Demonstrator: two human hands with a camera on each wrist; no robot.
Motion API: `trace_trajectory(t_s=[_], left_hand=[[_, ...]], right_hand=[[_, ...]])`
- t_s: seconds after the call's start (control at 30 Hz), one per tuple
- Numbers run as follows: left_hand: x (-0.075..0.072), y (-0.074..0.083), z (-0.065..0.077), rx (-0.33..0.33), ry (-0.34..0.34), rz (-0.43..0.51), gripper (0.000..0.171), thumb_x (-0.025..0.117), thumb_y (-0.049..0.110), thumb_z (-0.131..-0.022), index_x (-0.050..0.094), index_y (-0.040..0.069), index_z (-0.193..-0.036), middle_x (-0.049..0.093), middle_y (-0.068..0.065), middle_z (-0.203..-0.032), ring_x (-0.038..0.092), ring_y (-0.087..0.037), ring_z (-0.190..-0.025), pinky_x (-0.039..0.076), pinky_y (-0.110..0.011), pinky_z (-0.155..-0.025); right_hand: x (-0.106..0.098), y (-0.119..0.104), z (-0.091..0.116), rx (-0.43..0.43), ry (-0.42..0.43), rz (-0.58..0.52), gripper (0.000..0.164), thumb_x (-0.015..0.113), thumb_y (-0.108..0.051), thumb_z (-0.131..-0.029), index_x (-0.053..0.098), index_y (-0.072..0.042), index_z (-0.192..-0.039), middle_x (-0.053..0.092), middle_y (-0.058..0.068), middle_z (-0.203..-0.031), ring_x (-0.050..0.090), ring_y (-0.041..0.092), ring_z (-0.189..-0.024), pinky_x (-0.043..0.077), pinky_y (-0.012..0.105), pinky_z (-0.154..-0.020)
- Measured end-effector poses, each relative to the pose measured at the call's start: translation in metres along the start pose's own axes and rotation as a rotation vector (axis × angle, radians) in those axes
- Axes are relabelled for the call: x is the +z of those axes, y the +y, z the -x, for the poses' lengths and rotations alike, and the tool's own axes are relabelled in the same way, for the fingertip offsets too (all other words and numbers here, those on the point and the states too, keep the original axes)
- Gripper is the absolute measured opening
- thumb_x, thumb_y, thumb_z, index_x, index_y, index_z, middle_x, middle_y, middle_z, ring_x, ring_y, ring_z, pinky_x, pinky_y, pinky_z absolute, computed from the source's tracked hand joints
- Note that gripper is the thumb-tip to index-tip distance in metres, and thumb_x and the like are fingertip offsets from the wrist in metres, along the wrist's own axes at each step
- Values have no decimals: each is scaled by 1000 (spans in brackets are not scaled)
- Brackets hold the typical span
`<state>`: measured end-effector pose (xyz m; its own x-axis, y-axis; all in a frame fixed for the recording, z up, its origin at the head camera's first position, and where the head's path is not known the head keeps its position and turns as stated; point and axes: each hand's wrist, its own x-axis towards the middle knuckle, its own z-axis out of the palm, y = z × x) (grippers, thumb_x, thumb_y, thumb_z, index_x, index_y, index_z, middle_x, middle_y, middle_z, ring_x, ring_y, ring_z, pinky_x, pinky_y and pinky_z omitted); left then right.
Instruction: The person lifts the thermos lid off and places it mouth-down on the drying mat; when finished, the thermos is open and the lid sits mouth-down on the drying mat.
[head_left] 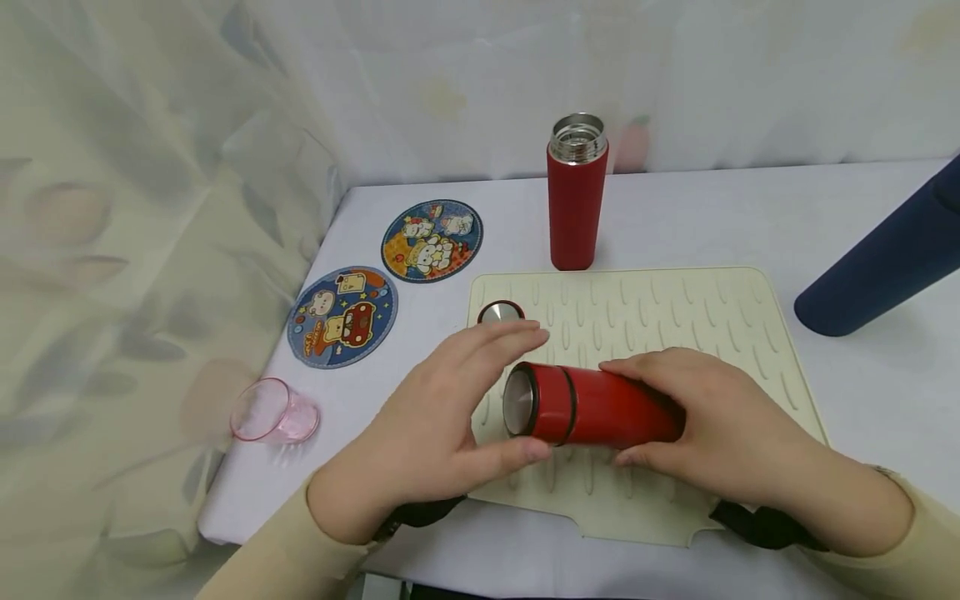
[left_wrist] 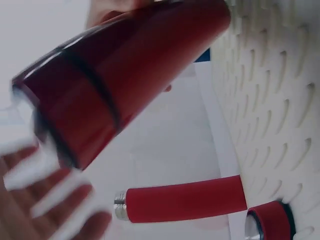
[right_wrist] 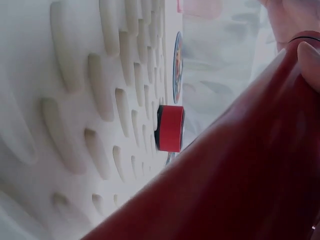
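My right hand grips a shiny red thermos by its body, with thumb and fingers on either side. The thermos is tilted over the mat, its silver-topped cap end toward my left hand. That hand is spread around the cap end, thumb apart from the fingers; in the left wrist view the fingers stand clear of the thermos. A loose red cap with a silver top sits on the mat just beyond the left fingers. Farther back, a second red thermos stands upright, its threaded steel mouth uncovered.
A cream ridged mat lies under the hands. On the left are two round cartoon coasters and a pink clear glass near the table edge. A dark blue cylinder leans into view at the right.
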<state>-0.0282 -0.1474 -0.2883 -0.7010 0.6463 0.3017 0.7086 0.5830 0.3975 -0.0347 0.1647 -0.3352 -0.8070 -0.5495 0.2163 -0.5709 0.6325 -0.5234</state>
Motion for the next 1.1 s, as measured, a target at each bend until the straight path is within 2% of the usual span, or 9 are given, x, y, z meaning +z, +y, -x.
trace_trajectory(t_s=[0.13,0.3,0.43,0.63,0.73,0.8,0.9,1.0,1.1], left_hand=[[-3,-3,-1,147,-77,63,72,93,21,-90,61,20,-155,48,-6,-171,46,-25,-158,46,-46,-126],[3,-5,-2,220,-28,35,58,87,2,-90,71,18,-144,59,-8,-161,55,-24,-151,50,-40,-123],[2,-4,-2,97,-30,83,57,91,14,-89,73,19,-142,67,-3,-150,63,-18,-138,58,-37,-112],[2,0,-3,-200,-102,94,51,88,46,-90,74,22,-132,74,13,-108,64,-2,-89,58,-25,-74],[3,0,-5,-279,-143,60,42,77,53,-97,73,21,-124,72,13,-94,63,-4,-79,55,-26,-69],[3,-1,-4,-296,-140,53,42,71,53,-101,73,20,-126,75,10,-99,67,-6,-85,56,-29,-72],[2,-5,-1,-241,-100,88,53,75,49,-100,68,18,-142,76,4,-131,71,-14,-117,62,-41,-93],[-1,-9,2,-95,-71,146,73,88,40,-93,59,17,-156,56,0,-164,54,-21,-152,53,-50,-118],[-3,-10,2,63,-89,186,77,96,26,-87,61,17,-155,46,-4,-173,42,-26,-162,46,-49,-126]], right_hand=[[-1,3,0,30,-4,-10,87,107,-36,-69,71,-22,-146,77,-4,-133,72,24,-121,63,56,-96],[-1,4,1,48,-12,-19,86,107,-37,-69,71,-23,-146,77,-5,-133,71,24,-121,62,56,-95],[0,4,1,31,-16,-8,86,107,-37,-69,71,-23,-146,76,-6,-133,71,24,-121,62,57,-96],[2,0,2,-2,-42,10,86,107,-37,-70,71,-26,-146,75,-9,-133,70,21,-121,60,57,-98],[2,0,2,-7,-46,18,86,107,-38,-70,70,-26,-147,75,-9,-133,70,21,-120,60,57,-98],[3,0,1,-2,-45,21,86,107,-38,-70,70,-25,-147,75,-8,-133,70,22,-120,61,57,-97],[3,2,0,19,-44,12,86,106,-40,-70,70,-23,-147,76,-5,-134,71,24,-121,62,58,-96],[2,5,-1,56,-47,-10,86,105,-42,-72,70,-22,-147,76,-3,-135,72,26,-121,63,58,-95],[1,6,-1,93,-49,-33,86,104,-43,-73,70,-21,-148,76,-1,-136,71,27,-121,63,57,-95]])
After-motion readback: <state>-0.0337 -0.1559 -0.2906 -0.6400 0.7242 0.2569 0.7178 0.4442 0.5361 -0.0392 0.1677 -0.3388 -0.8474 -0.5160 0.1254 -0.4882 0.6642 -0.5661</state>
